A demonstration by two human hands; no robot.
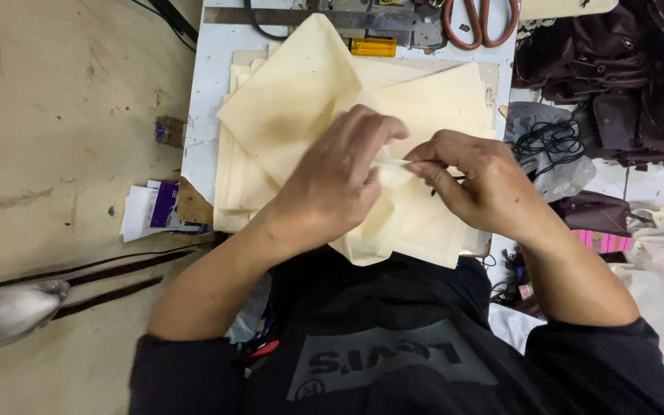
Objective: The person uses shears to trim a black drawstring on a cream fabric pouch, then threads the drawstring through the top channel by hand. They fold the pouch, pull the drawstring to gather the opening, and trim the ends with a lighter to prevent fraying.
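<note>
Left hand [340, 184] and right hand [474, 180] both pinched shut on a soft cream cloth piece [393, 223], near the middle, atop a flat stack of cream fabric [301, 84]. Possibly a thin strip between fingertips. Orange-handled scissors [482, 19] far right.

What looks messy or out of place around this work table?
The cream cloth pieces lie fanned and crooked, not squared. Papers jut from under the table. Both hands pinch one piece.
</note>
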